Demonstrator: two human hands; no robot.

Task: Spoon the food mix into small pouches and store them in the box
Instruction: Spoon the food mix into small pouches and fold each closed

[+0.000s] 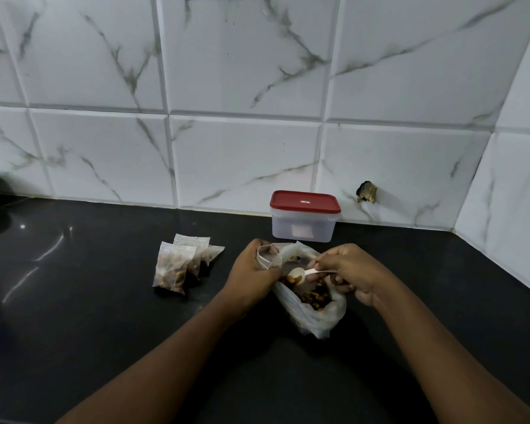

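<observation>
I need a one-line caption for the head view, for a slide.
Left hand holds a small pouch, right hand a white spoon over the bag of food mix; filled pouches lie nearby.

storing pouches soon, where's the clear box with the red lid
Head view: the clear red-lidded plastic box stands right of centre at the back of the black countertop, against the tiled wall.

box (304, 220) behind bag (314, 313) | filled pouches (178, 266) left of bag | all on counter (104, 301)
</observation>
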